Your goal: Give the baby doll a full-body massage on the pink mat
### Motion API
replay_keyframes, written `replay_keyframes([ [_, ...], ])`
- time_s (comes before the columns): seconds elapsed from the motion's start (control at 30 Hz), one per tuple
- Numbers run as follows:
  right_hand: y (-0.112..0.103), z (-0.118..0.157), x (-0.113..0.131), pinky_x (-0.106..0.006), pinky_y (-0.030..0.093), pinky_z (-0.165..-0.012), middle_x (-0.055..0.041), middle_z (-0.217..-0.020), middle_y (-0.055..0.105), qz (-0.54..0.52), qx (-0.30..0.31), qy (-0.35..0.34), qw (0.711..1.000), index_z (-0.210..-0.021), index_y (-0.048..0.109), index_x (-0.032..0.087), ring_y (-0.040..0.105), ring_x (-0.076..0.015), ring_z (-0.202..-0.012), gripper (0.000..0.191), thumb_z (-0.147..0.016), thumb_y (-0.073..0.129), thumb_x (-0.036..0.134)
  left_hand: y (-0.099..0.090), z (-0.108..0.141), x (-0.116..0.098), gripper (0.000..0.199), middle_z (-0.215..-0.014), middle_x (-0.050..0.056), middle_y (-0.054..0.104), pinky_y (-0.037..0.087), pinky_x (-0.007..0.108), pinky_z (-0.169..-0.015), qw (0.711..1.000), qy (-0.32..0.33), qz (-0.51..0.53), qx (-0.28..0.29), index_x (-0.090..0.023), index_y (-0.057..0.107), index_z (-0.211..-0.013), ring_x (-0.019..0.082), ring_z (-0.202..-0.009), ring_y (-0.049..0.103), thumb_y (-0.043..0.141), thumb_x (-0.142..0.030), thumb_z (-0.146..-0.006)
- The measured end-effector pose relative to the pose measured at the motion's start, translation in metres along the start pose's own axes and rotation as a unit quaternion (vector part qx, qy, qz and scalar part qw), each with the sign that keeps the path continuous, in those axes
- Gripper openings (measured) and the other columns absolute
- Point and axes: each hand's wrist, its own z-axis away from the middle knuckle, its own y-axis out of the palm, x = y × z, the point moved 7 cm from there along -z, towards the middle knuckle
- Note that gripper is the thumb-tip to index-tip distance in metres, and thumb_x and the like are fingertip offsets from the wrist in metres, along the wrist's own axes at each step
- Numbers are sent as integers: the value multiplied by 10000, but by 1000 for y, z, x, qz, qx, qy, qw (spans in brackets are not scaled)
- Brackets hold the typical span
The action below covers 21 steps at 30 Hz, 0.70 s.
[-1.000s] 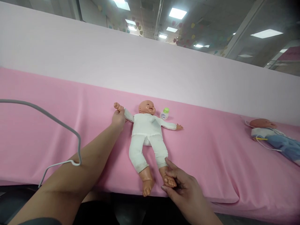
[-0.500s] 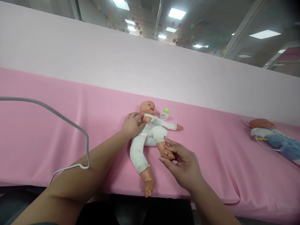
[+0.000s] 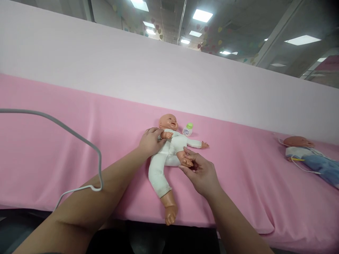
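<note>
Clasping the doll's foot (image 3: 187, 162), my right hand (image 3: 201, 173) is folding it further toward twelve o'clock; my left hand (image 3: 151, 141) is still pinning its arm (image 3: 166, 134) across the chest.

Both bare forearms are extended forward and converge. The left hand (image 3: 150, 141) is laid palm-down with fingers curled closed. The right hand (image 3: 200, 173) is turned palm-up, fingers pinched shut.

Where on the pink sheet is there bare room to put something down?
Bare sheet lies between the doll and the second doll, and left of the left hand beyond the cable. It is crowded around the bottle and the right hand.
</note>
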Motion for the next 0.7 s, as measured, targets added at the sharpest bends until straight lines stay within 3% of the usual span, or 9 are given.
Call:
replay_keyframes([
  [0.17,-15,20,20,-377,684,-779,-121,-1422,684,11,-41,-44,998,-1161,695,273,722,-317,-1219,323,-853,784,300,-7,-3,11,403,-1334,85,695,457,437,-1077,999,-34,35,-18,-263,678,-1312,307,-1253,605,615,-432,-951],
  [0.3,-21,56,36,-419,666,-916,-127,-1358,716,51,-33,-102,993,-1203,652,274,712,-302,-1239,341,-879,759,268,-14,-5,39,315,-1108,64,753,512,378,-844,983,-133,122,-40,-257,677,-1166,275,-1003,687,551,-478,-980],
  [0.4,-24,85,41,-435,651,-955,-142,-1324,722,83,-42,-124,988,-1211,629,263,712,-302,-1237,333,-893,720,233,-15,-2,71,336,-952,44,740,499,343,-735,948,-235,200,-71,-251,636,-1002,246,-865,687,487,-552,-1003],
  [0.53,-19,112,36,-396,662,-914,-159,-1335,707,109,-50,-142,983,-1128,606,249,699,-308,-1258,292,-860,696,178,-14,3,112,357,-975,67,727,518,352,-739,884,-357,267,-139,-246,600,-962,262,-902,702,510,-591,-979],
  [0.63,-6,122,26,-377,665,-901,-166,-1350,697,125,-19,-156,980,-1079,581,246,693,-310,-1267,286,-831,689,153,-13,6,128,334,-1047,73,724,546,358,-759,847,-400,298,-185,-249,594,-1023,267,-937,715,557,-572,-950],
  [0.7,1,126,21,-378,668,-893,-171,-1357,692,136,-13,-165,977,-1086,574,246,702,-311,-1252,290,-831,664,141,-16,7,132,282,-1119,68,718,561,351,-811,841,-412,289,-201,-252,586,-1093,251,-989,715,592,-485,-935],
])
